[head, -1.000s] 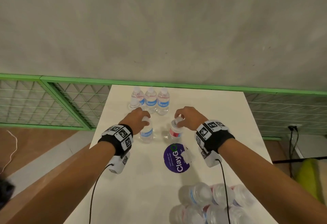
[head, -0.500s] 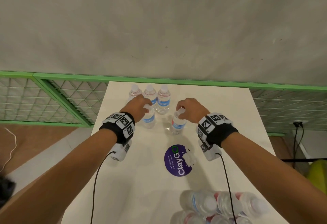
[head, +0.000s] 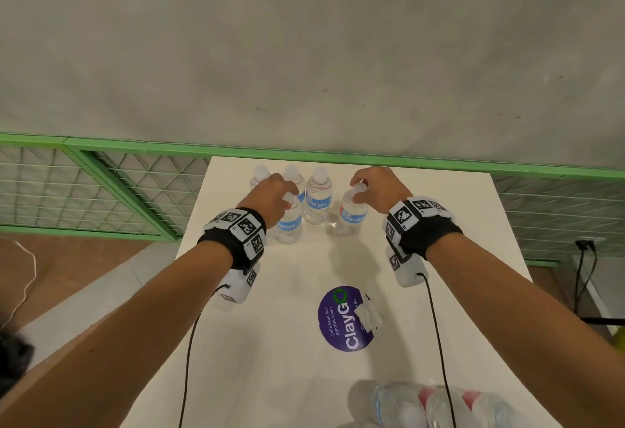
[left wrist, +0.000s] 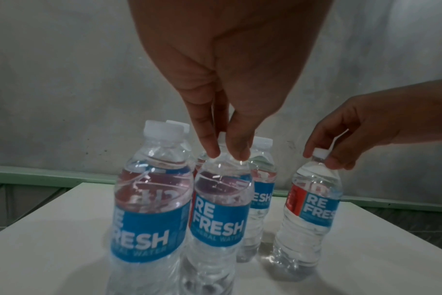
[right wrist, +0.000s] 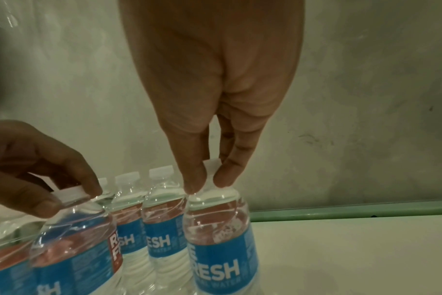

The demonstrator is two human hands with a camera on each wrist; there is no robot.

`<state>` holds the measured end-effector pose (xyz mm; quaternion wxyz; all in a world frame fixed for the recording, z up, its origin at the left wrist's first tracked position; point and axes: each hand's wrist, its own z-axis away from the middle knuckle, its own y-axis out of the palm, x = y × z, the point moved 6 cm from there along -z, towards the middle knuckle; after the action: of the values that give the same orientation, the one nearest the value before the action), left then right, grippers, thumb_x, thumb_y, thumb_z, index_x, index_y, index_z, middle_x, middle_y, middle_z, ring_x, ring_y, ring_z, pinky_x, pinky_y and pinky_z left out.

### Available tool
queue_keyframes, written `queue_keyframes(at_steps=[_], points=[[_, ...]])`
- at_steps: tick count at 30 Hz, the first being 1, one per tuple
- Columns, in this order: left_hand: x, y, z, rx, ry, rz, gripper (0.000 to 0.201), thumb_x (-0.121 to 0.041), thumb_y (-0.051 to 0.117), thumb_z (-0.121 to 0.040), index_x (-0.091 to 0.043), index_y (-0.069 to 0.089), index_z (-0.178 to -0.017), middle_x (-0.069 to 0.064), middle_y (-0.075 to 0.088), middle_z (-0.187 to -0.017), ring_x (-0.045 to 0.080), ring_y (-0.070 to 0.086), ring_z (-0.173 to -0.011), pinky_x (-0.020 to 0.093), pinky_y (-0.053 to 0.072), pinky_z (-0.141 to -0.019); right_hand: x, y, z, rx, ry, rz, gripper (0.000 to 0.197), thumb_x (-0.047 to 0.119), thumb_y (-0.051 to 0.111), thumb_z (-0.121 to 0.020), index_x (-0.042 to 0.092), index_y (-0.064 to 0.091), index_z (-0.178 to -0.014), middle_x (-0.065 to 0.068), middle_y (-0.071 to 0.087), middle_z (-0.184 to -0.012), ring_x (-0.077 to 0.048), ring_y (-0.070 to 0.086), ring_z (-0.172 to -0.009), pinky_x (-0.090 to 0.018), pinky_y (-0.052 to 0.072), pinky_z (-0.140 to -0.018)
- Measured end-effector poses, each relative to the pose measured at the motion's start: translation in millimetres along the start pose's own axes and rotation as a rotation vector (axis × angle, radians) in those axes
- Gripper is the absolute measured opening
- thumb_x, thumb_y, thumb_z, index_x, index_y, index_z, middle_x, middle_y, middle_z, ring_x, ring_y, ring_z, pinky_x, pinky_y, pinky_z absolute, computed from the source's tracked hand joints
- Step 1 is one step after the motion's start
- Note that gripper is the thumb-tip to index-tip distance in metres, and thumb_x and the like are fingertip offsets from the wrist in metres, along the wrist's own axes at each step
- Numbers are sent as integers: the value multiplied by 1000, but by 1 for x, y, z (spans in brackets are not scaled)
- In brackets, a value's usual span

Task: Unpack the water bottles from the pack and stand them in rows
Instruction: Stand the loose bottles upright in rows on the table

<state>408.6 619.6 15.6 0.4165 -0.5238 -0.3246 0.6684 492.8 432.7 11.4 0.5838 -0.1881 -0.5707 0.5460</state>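
Three clear water bottles point(head: 318, 199) with blue labels stand in a row at the table's far edge. My left hand point(head: 287, 201) pinches the cap of another bottle point(head: 290, 226) just in front of that row; the left wrist view shows its fingertips point(left wrist: 211, 153) at the neck of that bottle point(left wrist: 218, 211). My right hand point(head: 358, 190) pinches the white cap of a bottle point(head: 351, 219) to the right of the row, seen close in the right wrist view point(right wrist: 220, 239). Both bottles are upright, bases at the table top. The opened pack point(head: 439, 404) lies at the near edge.
One more bottle point(left wrist: 151, 201) stands left of the one I hold, hidden under my left wrist in the head view. A purple round sticker point(head: 341, 319) and a scrap of white paper point(head: 368, 314) lie mid-table. A green rail point(head: 338, 153) and grey wall back the white table point(head: 270, 343).
Both hands have carried their bottles away from me, from mid-table up to the far row. The pack has slid lower in the head view.
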Motion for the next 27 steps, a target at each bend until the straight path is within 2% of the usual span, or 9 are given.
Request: queue_keyframes(at_steps=[2, 6, 13, 19, 24, 27], points=[[-3, 0, -1, 5, 4, 4, 30, -5, 53, -89, -10, 58, -119, 16, 51, -120, 32, 50, -114, 31, 35, -91, 1, -1, -3, -13, 2, -18, 30, 15, 68, -81, 10, 64, -110, -15, 60, -116, -29, 57, -103, -27, 38, -76], [-5, 0, 0, 31, -27, -29, 42, -16, 59, -88, -17, 48, -129, 12, 48, -128, 28, 47, -118, 33, 35, -97, 2, -1, -8, -24, 0, -17, 31, 15, 70, -80, 10, 64, -110, -15, 60, -115, -30, 57, -103, -27, 38, -76], [-7, -6, -3, 18, -17, -61, 34, -10, 55, -90, -10, 53, -124, 13, 53, -128, 29, 49, -118, 31, 36, -95, 4, -2, -11, 9, -6, -6, 32, 16, 69, -81, 12, 63, -112, -13, 60, -114, -21, 51, -87, -28, 39, -74], [-10, -8, -3, 24, 1, -47, 34, -4, 49, -91, -8, 55, -124, 14, 54, -128, 29, 49, -118, 31, 36, -95, 8, -4, -15, 5, -26, 20, 29, 11, 65, -83, 11, 64, -112, -13, 61, -118, -28, 59, -102, -28, 42, -77], [-7, -7, -4, 32, 5, -46, 33, -7, 54, -89, -10, 55, -122, 13, 51, -128, 28, 49, -117, 29, 35, -95, 12, -5, -18, -7, -32, -8, 30, 13, 66, -84, 9, 65, -114, -13, 61, -117, -28, 58, -103, -27, 40, -77], [-4, -6, -4, 37, 8, -37, 33, -10, 57, -88, -12, 55, -122, 13, 50, -128, 28, 49, -116, 30, 34, -95, 13, -5, -20, -15, -44, -16, 30, 13, 67, -84, 10, 65, -113, -13, 62, -117, -25, 56, -96, -26, 37, -76]])
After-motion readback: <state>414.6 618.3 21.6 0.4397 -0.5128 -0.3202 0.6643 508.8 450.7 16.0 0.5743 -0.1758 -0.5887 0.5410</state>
